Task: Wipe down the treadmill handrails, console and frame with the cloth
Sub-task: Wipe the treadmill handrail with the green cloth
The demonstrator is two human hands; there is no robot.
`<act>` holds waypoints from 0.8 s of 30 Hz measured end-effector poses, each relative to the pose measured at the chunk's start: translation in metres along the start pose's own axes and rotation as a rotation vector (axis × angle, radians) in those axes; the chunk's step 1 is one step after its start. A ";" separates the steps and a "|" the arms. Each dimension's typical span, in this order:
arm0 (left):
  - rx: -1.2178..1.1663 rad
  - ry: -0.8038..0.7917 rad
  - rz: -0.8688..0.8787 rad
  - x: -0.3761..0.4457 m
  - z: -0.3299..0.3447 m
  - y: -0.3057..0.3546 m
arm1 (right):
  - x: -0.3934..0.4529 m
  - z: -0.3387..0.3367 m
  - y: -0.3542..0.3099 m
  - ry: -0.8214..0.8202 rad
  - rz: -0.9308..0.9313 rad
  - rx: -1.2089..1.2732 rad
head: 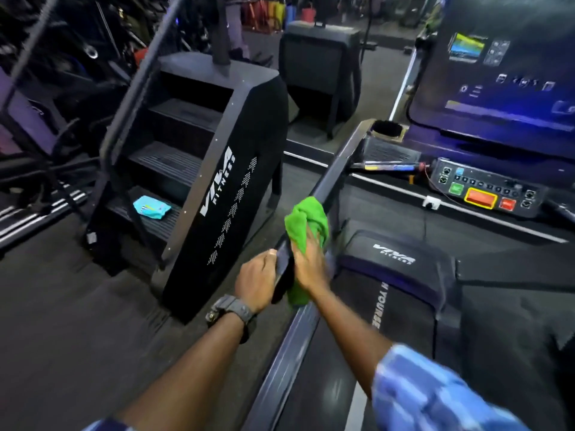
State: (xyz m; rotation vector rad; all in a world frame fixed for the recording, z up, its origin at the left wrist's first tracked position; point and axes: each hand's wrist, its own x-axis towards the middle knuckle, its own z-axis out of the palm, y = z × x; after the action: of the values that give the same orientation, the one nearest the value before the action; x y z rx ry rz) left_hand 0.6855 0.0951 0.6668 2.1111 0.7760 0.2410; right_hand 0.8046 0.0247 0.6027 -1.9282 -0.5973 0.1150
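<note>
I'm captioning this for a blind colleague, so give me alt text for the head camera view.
A person's right hand presses a green cloth around a treadmill's left handrail, while the left hand grips the rail's end. The lit console is ahead at right; a stair climber stands at left with a blue packet on one step.

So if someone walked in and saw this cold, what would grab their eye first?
Probably the bright green cloth, bunched around the treadmill's left handrail near the middle of the view, with the right hand pressing it there and the left hand gripping the rail just below. Next, the lit console screen at upper right, and the stair climber on the left.
</note>
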 end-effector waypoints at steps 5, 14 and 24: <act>0.068 0.170 -0.012 0.012 0.018 0.006 | 0.040 -0.022 0.002 -0.371 -0.431 -0.481; -0.036 0.253 -0.105 0.013 0.030 0.015 | 0.090 -0.036 0.020 -0.346 -0.326 -0.467; 0.031 0.241 -0.073 0.009 0.034 0.018 | 0.091 -0.046 0.035 -0.260 -0.113 -0.073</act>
State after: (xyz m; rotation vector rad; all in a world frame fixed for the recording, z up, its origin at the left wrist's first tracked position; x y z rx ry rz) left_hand 0.7153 0.0704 0.6592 2.1016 1.0009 0.4526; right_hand 0.9123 0.0172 0.6087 -1.9593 -0.8926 0.2786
